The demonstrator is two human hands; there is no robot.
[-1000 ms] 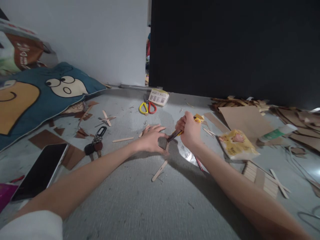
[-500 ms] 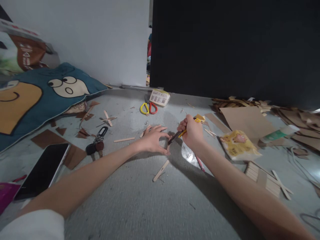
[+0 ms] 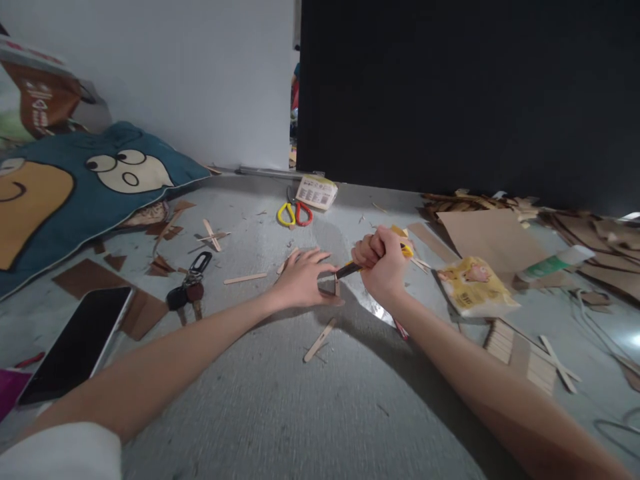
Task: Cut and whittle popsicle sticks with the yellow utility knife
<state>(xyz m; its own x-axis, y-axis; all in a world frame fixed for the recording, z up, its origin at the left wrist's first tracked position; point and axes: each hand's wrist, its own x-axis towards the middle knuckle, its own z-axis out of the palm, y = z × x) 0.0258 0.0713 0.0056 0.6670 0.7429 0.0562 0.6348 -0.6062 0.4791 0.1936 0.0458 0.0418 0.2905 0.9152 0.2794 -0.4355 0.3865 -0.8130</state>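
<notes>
Left hand [image 3: 303, 280] arched half open over the table [image 3: 250, 413], thumb and forefinger pinching a small wooden piece [image 3: 337, 287] by its ends! Right hand [image 3: 383, 267] fisted tight round a yellow-handled knife [image 3: 349, 269], tip right at the piece's twelve o'clock end. Scissors [image 3: 304, 215] at the piece's eleven, yellow packet [image 3: 477, 288] at three!

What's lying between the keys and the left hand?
In the head view, a wooden stick lies between the keys and the left hand.
</notes>
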